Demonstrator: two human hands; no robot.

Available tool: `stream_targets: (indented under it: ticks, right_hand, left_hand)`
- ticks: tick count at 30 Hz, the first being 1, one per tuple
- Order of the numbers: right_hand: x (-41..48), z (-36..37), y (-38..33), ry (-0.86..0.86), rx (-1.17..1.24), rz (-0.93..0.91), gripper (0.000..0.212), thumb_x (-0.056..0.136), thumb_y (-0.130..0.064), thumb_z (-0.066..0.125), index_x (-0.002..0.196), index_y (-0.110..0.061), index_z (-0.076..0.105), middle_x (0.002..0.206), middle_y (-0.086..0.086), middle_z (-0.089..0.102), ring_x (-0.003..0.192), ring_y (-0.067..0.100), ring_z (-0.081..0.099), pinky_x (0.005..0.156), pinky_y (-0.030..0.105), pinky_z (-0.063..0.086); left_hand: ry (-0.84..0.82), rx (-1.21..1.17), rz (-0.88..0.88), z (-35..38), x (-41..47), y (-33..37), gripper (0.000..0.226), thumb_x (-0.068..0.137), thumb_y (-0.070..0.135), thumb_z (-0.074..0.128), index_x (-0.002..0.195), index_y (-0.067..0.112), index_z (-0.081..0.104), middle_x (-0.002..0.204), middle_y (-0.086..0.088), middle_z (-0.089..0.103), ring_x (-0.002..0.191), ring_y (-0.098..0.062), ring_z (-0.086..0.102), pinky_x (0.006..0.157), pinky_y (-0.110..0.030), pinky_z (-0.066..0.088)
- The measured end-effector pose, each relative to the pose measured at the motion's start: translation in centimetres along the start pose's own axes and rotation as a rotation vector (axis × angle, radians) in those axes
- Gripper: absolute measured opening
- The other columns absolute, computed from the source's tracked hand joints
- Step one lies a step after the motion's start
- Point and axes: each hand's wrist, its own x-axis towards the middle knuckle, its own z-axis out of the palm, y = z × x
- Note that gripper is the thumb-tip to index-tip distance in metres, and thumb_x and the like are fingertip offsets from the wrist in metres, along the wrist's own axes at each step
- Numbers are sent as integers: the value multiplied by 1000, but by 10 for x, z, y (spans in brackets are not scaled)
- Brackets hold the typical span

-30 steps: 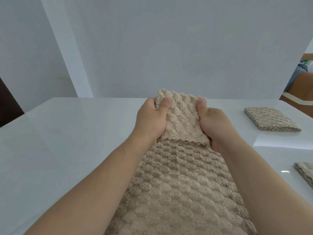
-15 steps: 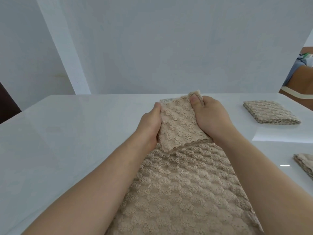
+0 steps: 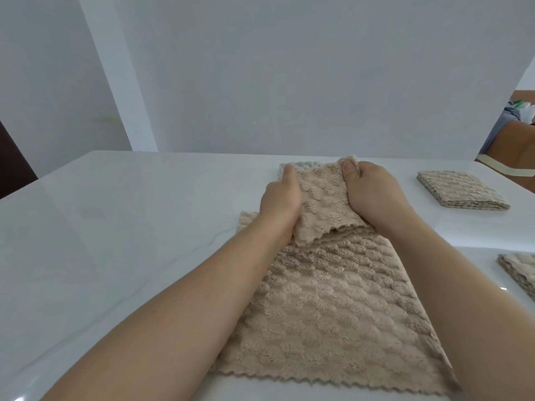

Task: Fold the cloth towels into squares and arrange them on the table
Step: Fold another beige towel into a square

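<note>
A beige waffle-textured towel (image 3: 333, 308) lies lengthwise on the white table (image 3: 121, 233), reaching from the near edge toward the middle. Its far end is lifted and doubled back toward me as a flap. My left hand (image 3: 279, 204) grips the flap's left edge, thumb on top. On the flap's right edge, my right hand (image 3: 373, 195) pinches the far corner with its thumb over the cloth. A square folded towel (image 3: 460, 191) of the same fabric lies at the far right. Another folded towel (image 3: 521, 273) shows partly at the right edge.
White walls stand close behind the table's far edge. A dark panel shows at the far left. At the upper right, past the wall's end, brown furniture and some blue cloth are visible.
Both hands have lowered and carried the towel's far end away from me; more of the towel now lies flat on the table. The view has tilted down.
</note>
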Motion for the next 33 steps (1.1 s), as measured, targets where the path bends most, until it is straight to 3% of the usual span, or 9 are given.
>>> stream_targets:
  ticks: [3,10,12,14,17,20,25,30,33]
  right_hand:
    - [-6,4,-9,11,-22,29,46,108,-48,28,104,-10,54,97,8,61,90,28,50,77,32,34]
    - [-16,46,-63,-34,-130,45,49,110,-41,24,133,-3,46,112,16,59,81,27,53,66,33,41]
    - [-15,66,-82,-124,-139,16,43,111,-25,27,146,-4,41,113,15,60,83,27,62,60,31,52]
    - [-15,89,-101,-192,-145,-8,44,109,-11,27,152,-6,37,127,18,57,104,34,64,78,39,59]
    - [-10,127,-128,-230,-157,-40,47,108,-9,27,154,-5,32,136,20,47,120,38,56,96,45,54]
    - [2,170,-150,-242,-212,-104,54,105,-8,27,159,-11,24,138,19,41,122,37,52,88,39,48]
    - [35,239,-179,-290,-293,-183,38,98,-11,44,136,-5,48,130,18,53,116,37,56,76,37,40]
    - [72,291,-219,-353,-361,-128,55,96,-12,44,150,-6,36,143,15,42,132,35,48,97,43,47]
    - [93,315,-238,-349,-376,-139,58,93,-8,47,149,-5,34,142,14,41,133,33,48,95,41,48]
  left_hand:
    - [119,188,185,-7,-4,6,45,107,42,33,128,5,49,92,-4,64,69,-13,60,53,-27,50]
    - [285,516,485,-75,12,-4,24,108,37,37,99,17,47,82,2,60,70,-17,56,52,-31,32]
    - [302,570,491,-103,19,-6,24,108,35,39,97,15,47,80,3,57,70,-17,54,55,-33,33]
    - [308,598,460,-133,30,-8,24,107,35,42,99,14,50,86,4,58,78,-19,55,63,-32,36]
    - [317,622,417,-178,49,-14,21,107,33,44,103,14,51,92,5,57,80,-14,54,66,-27,37]
    - [336,663,390,-218,70,-18,21,107,33,44,105,13,51,86,5,57,73,-8,52,57,-25,34]
    - [366,769,369,-272,118,-20,20,107,34,42,102,16,48,82,7,51,73,-12,49,60,-31,32]
    - [381,843,359,-318,173,-16,25,107,34,43,101,11,51,83,0,53,78,-21,51,66,-34,34]
    - [389,870,348,-339,207,-14,26,107,35,43,103,11,52,92,-5,57,86,-26,53,71,-34,37]
